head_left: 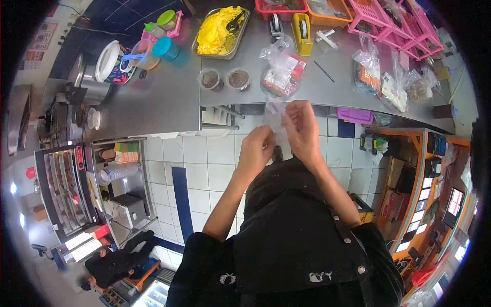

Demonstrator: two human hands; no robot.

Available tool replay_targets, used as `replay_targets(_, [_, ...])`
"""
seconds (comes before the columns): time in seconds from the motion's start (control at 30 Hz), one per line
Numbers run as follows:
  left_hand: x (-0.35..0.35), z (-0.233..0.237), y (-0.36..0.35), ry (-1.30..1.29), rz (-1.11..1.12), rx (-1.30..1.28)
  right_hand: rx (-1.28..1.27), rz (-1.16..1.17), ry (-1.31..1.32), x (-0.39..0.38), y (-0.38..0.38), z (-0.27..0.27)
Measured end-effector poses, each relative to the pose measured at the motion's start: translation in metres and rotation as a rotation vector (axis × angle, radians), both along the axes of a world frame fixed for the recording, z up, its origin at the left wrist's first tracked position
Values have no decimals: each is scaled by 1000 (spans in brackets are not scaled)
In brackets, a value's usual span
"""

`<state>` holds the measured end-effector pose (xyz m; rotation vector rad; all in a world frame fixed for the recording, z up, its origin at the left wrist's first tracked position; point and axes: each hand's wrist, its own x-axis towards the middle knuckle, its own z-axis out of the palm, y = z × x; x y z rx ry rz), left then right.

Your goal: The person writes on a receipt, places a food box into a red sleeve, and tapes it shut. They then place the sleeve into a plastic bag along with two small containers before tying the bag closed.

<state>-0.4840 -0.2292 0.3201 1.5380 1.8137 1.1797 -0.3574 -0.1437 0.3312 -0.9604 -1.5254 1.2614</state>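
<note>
In front of my body, a transparent plastic bag [276,118] is held up between my two hands at the counter's near edge. My left hand [257,148] pinches the bag's left side with curled fingers. My right hand [303,129] has its fingers bent against the other side of the bag, a little higher. Just beyond on the counter sits a tied plastic bag [282,77] with a red and white label. Two cups of dark brown contents, a left cup [210,80] and a right cup [238,79], stand to its left.
The steel counter [169,97] holds a metal tray of yellow food [220,31], a yellow tape dispenser [302,35], a pen [324,71], pink baskets [376,20] and bagged packets [393,92]. Shelving [409,189] stands right. Another person [115,263] is at lower left.
</note>
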Motion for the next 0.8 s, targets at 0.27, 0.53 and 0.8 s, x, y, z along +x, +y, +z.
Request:
replay_targets(0.27, [-44,3,-1,113,364,230,208,175,-533,22,14,-14])
replay_targets(0.53, [-43,4,5,-91,293,72,219,251,-603,12,13,-48])
replay_targets(0.8, [-49,-53,-66,-182,270,16,122,613,-646,-39,68,-20])
